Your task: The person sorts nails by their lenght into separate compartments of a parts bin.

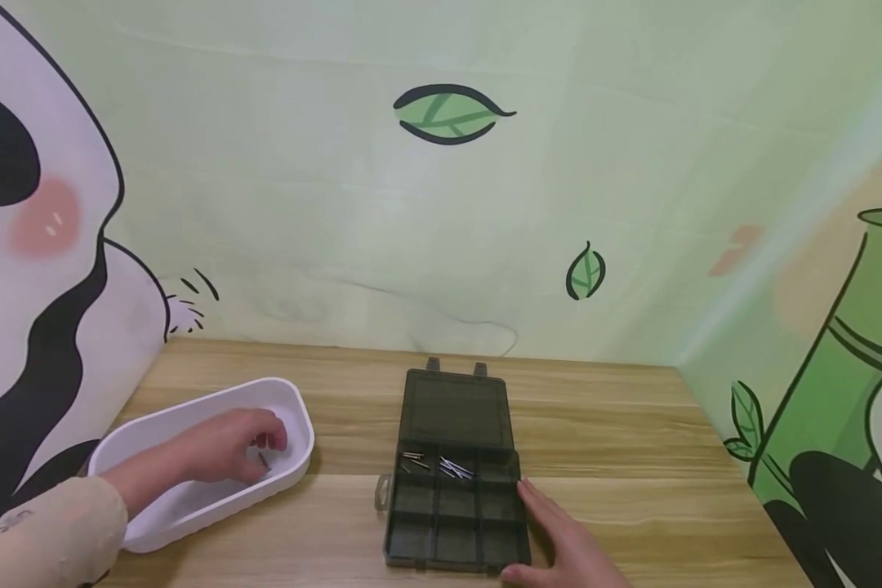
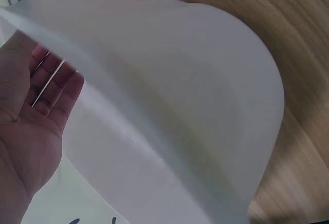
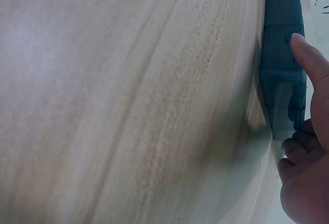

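My left hand [image 1: 224, 445] reaches into a white oblong tray [image 1: 303, 408], palm down, fingers bent. A thin dark piece like a nail [image 1: 264, 461] shows between its thumb and fingers; I cannot tell if they pinch it. In the left wrist view the tray's wall hides the fingertips. My right hand [image 1: 569, 543] holds the near right corner of a dark see-through compartment box [image 1: 456, 543], thumb on the front wall and fingers along the right side. The box lies with its lid [image 1: 456, 408] folded back. Several silver nails [image 1: 456, 468] and a few brownish ones [image 1: 415, 459] lie in two far compartments.
Tray and box stand apart on a wood-grain table [image 1: 603, 425], the tray at the left. A clasp tab [image 1: 382, 492] sticks out from the box's left side. Behind the table rises a pale green printed backdrop [image 1: 301, 204].
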The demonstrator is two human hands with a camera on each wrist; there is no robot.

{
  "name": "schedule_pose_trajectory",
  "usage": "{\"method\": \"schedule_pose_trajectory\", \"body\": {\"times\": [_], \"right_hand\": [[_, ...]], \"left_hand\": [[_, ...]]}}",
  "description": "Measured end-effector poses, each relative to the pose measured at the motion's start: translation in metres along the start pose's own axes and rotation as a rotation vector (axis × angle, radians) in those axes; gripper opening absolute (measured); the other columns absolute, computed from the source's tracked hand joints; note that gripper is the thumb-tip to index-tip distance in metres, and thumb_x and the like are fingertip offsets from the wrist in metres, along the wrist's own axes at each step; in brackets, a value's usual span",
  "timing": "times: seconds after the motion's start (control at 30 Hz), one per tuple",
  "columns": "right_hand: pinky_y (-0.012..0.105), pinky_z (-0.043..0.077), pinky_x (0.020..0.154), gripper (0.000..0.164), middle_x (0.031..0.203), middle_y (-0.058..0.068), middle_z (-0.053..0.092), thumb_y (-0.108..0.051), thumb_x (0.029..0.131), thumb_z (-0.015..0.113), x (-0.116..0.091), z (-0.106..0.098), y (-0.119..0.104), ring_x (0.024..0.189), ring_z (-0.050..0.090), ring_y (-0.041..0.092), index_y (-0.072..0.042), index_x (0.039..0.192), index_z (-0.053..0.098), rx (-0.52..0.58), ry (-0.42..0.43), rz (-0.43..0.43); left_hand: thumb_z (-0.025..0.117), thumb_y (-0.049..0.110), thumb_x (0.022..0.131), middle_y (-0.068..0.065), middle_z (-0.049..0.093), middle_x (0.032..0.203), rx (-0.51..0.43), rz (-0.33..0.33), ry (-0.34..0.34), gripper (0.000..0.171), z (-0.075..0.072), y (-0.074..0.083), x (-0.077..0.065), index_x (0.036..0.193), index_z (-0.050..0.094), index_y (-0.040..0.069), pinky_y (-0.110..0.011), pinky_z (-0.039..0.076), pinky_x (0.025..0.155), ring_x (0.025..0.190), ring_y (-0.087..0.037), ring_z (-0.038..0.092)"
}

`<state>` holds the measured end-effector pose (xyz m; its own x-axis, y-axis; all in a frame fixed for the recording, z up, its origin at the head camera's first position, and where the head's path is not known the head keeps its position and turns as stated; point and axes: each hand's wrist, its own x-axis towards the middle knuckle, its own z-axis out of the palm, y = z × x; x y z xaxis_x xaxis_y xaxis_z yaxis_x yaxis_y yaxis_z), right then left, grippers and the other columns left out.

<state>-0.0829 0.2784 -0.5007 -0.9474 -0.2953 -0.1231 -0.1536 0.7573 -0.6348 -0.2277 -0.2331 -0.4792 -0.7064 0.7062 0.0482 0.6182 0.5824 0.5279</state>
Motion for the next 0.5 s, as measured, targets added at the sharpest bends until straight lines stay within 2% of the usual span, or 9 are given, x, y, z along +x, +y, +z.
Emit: {"method": "schedule_pose_trajectory", "body": {"times": [0.23,0.5], "right_hand": [[0.071,0.035,0.115,0.113,0.172,0.017,0.032,-0.061,0.08,0.086,0.0002,-0.0002,-0.0015,0.153,0.037,0.047,-0.011,0.167,0.034,0.007,-0.007,0.01],[0.071,0.036,0.114,0.115,0.172,0.017,0.032,-0.062,0.079,0.086,0.0001,0.0005,0.0009,0.153,0.037,0.046,-0.011,0.167,0.034,-0.008,0.0,0.005]], "left_hand": [[0.085,0.007,0.075,0.012,0.063,0.09,0.032,0.019,-0.016,0.029,0.0081,-0.0037,0.0001,0.096,0.07,0.018,-0.031,0.053,0.076,0.083,-0.006,0.058],[0.086,0.007,0.073,0.015,0.06,0.085,0.054,0.024,-0.013,0.027,0.0101,-0.0067,0.0009,0.089,0.068,0.021,-0.028,0.051,0.073,0.079,-0.003,0.055]]}}
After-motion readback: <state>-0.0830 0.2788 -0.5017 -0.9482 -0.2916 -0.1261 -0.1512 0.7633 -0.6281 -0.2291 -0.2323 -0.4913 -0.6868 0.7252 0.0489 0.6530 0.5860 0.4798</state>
